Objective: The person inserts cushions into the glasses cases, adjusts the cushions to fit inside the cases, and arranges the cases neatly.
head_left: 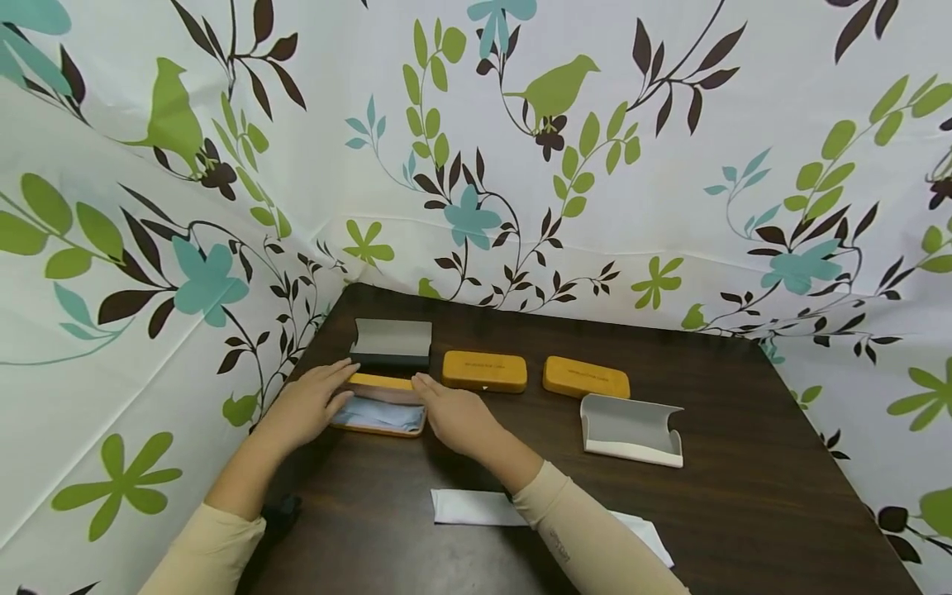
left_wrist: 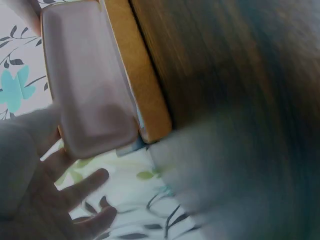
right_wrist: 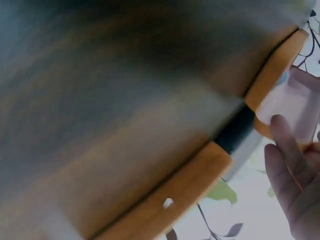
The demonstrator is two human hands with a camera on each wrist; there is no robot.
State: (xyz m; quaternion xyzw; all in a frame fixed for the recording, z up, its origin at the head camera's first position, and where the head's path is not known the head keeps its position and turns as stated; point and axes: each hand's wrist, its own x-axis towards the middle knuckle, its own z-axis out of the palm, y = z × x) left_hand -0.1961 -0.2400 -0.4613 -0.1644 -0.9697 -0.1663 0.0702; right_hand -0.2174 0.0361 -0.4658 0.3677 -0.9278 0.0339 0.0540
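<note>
An orange-yellow glasses case (head_left: 378, 433) stands open at the left of the table, its lid raised and a light blue folded cloth (head_left: 379, 415) inside. Pale pinkish lining (left_wrist: 87, 75) covers the inside of the lid. My left hand (head_left: 308, 401) holds the lid's left end, thumb in front and a finger behind, the other fingers loosely extended. At the opposite corner my right hand (head_left: 464, 417) touches the lid with straight fingers (right_wrist: 280, 127); its thumb is hard to make out.
Behind stands an open black case (head_left: 390, 339) with grey lining. Two closed orange-yellow cases (head_left: 485, 372) (head_left: 586, 378) lie to its right, near an open white case (head_left: 632, 430). A white strip (head_left: 476, 506) lies partly under my right forearm. Patterned cloth walls surround the dark table (head_left: 744, 397).
</note>
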